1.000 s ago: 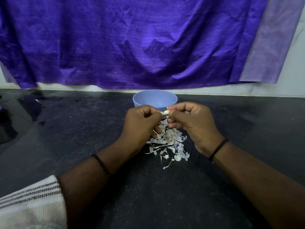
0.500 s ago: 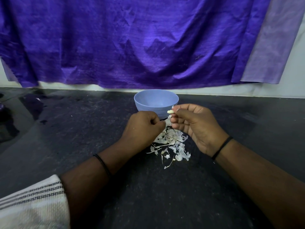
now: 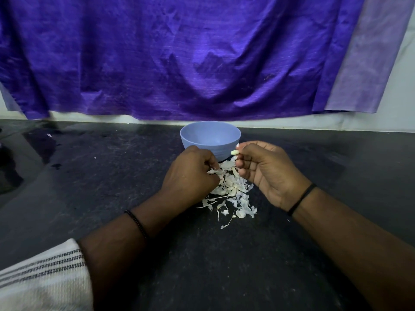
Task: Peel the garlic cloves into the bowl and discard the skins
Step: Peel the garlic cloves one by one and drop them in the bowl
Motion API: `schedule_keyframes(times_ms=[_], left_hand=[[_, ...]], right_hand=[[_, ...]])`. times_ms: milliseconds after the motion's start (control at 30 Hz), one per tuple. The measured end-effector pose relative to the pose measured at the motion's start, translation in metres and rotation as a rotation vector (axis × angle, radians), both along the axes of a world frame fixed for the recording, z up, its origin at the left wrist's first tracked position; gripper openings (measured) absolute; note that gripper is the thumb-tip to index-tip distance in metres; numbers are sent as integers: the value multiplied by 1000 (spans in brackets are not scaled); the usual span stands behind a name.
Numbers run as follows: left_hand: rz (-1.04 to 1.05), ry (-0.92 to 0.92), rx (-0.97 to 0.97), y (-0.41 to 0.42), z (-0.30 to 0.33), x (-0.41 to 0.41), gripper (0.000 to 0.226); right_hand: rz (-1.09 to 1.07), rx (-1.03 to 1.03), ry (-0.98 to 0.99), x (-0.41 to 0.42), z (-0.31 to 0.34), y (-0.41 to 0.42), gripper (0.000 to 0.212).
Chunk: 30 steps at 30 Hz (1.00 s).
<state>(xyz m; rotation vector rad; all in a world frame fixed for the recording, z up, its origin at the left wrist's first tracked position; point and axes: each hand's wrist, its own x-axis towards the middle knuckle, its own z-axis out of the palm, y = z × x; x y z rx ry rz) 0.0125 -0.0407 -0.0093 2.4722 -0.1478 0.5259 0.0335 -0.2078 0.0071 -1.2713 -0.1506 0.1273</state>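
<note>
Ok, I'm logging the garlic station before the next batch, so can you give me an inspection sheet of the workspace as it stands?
Surface: dark speckled countertop, dusty and scuffed.
Job's things: blue bowl at the back, contents not visible; pale garlic clove; pile of skins on the counter in front of the bowl.
Clutter: a few stray skin flecks around the pile.
Hands: right hand pinches the clove beside the bowl's rim; left hand curled low over the skins, pinching a piece of skin.
Cables: nothing seen.
Surroundings: purple cloth hanging on the pale wall behind; striped white cloth at lower left.
</note>
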Motion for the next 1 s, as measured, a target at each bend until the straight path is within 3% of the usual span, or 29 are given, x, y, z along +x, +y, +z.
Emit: schedule_keyframes(times_ms=[267, 500, 633, 733, 933, 1000], left_hand=[[-3, 3, -33, -1, -4, 1, 15], [17, 5, -70, 3, -8, 6, 21], [22, -37, -107, 5, -13, 9, 18], [-1, -54, -126, 4, -14, 9, 17], [35, -61, -144, 8, -12, 11, 22], [45, -72, -150, 8, -10, 10, 31]], right_hand=[[-58, -80, -51, 1, -1, 0, 8], [-242, -353, -264, 16, 19, 17, 8], [-364, -662, -481, 47, 34, 31, 15], [-384, -803, -511, 67, 37, 37, 8], [-387, -748, -509, 70, 41, 32, 9], [-370, -680, -483, 56, 42, 25, 25]])
